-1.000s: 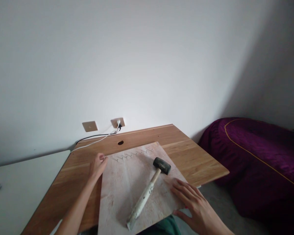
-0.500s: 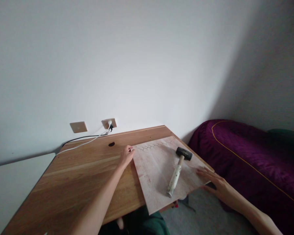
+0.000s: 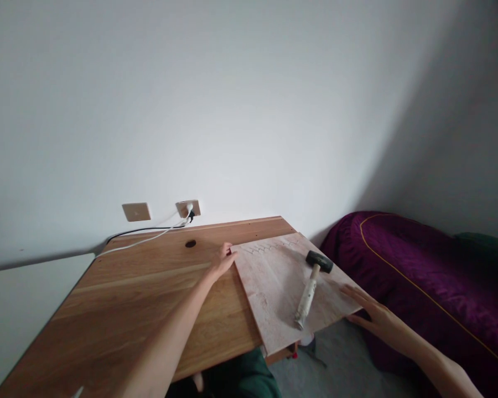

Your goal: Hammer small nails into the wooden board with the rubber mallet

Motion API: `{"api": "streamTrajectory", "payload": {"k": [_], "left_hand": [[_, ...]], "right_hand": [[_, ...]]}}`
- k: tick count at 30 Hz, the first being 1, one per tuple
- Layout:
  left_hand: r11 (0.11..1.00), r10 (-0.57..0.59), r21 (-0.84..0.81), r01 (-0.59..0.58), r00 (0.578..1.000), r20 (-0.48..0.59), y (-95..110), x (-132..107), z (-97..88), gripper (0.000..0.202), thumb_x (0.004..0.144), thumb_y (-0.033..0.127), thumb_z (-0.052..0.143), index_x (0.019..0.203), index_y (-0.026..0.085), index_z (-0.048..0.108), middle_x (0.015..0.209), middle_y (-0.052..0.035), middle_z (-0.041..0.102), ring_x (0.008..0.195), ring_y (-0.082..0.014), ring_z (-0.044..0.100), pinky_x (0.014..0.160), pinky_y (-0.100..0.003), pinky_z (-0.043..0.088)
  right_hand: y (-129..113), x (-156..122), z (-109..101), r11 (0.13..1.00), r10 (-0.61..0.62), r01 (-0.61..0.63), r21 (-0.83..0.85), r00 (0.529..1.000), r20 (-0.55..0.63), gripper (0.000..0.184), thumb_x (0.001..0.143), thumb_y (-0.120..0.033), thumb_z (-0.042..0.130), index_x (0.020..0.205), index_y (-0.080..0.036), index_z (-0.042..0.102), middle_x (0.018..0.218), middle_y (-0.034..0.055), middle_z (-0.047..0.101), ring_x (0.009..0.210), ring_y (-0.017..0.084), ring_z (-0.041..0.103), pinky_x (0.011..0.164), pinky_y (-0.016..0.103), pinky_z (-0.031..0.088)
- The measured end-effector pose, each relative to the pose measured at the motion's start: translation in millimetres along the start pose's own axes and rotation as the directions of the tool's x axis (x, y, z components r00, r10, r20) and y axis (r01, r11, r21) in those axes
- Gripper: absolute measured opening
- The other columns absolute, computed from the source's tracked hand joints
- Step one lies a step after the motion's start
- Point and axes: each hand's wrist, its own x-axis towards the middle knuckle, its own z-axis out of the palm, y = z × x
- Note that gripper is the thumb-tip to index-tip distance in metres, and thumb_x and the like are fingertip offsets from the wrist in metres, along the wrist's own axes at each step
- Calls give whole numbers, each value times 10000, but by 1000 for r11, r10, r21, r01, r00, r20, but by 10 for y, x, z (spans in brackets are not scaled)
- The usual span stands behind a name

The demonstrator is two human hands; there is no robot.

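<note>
A flat, square pinkish-white board point(image 3: 269, 298) with a zigzag line of marks near its far edge lies on the right part of the wooden desk point(image 3: 149, 309). Its near and right corners jut past the desk edge. On the board rests a hammer point(image 3: 307, 293) with a black head and a worn whitish handle pointing toward me. My left hand point(image 3: 222, 262) pinches the board's far left corner. At the right corner my right hand point(image 3: 371, 315) grips the board, fingers on top and thumb at its underside.
A wall socket point(image 3: 188, 208) with plugged-in white and black cables point(image 3: 149, 237) sits behind the desk, beside a wall plate point(image 3: 136, 211). The desktop has a dark round hole point(image 3: 190, 243). Purple cloth point(image 3: 398, 260) covers something at the right. A white panel point(image 3: 29, 298) borders the left.
The board has slid slightly to the right across the desk, with both hands still on it. The hammer has travelled along on top. My view has shifted a little.
</note>
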Motion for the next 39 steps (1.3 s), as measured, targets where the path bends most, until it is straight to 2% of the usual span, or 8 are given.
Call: {"api": "streamTrajectory", "payload": {"k": [2,4,8,13,16,18,22,39], "left_hand": [[1000,24,-16,-23,1000,3,-16,-25,-177,275,722,223,732,986,187,660,1100,-119,736,1027,-273,701,901,-382,528],[999,45,-13,-45,999,-9,-43,-74,-444,239,688,226,755,915,201,684,1031,-91,744,983,-268,695,903,-387,514],[999,48,-15,-48,999,-8,-100,-272,-1038,141,672,300,776,712,204,680,731,-30,692,781,-230,666,790,-347,512],[916,-130,-375,141,990,55,-167,-606,-1452,326,695,438,823,841,174,698,771,-39,719,772,-201,687,756,-308,517],[813,-183,-563,149,983,-4,-239,-708,-1559,384,656,436,870,861,164,691,838,-50,742,837,-206,711,822,-328,535],[769,-200,-627,122,978,-55,-286,-719,-1614,374,648,402,884,860,162,691,850,-52,752,844,-199,717,853,-331,534],[736,-238,-661,144,970,-53,-328,-681,-1666,382,679,421,865,910,152,724,920,-89,773,880,-211,727,860,-333,533],[805,-211,-582,118,973,-95,-441,-633,-1646,403,712,479,833,933,159,728,932,-87,773,859,-197,721,846,-342,547]], "right_hand": [[-181,27,-48,999,-8,5,-49,999,-54,711,815,-531,703,1450,-238,571,1614,156,422,1502,403,344,1191,590,367],[-528,72,-83,994,-113,112,-15,985,-131,651,858,-485,685,1447,-237,561,1582,162,469,1457,379,439,1179,565,397],[-1722,184,6,939,-237,300,168,919,-316,305,1009,-395,533,1265,-265,634,1250,98,695,1159,236,675,1009,379,541],[-3395,452,552,810,-425,432,395,898,-112,133,1012,-304,548,1059,-235,651,948,28,720,819,150,689,750,230,501],[-3940,695,967,859,-352,349,375,934,-63,230,1019,-362,542,863,-231,648,818,21,739,711,161,687,638,227,420],[-4052,816,1175,874,-312,310,373,948,-58,254,1045,-311,475,885,-211,645,784,48,747,669,176,690,600,238,379],[-3959,869,1352,861,-330,321,395,943,-47,238,1023,-298,502,846,-218,640,789,43,747,697,178,697,614,227,368],[-3877,833,1399,811,-342,324,487,938,-55,254,1036,-296,445,922,-216,656,816,38,737,719,167,686,666,226,426]]}}
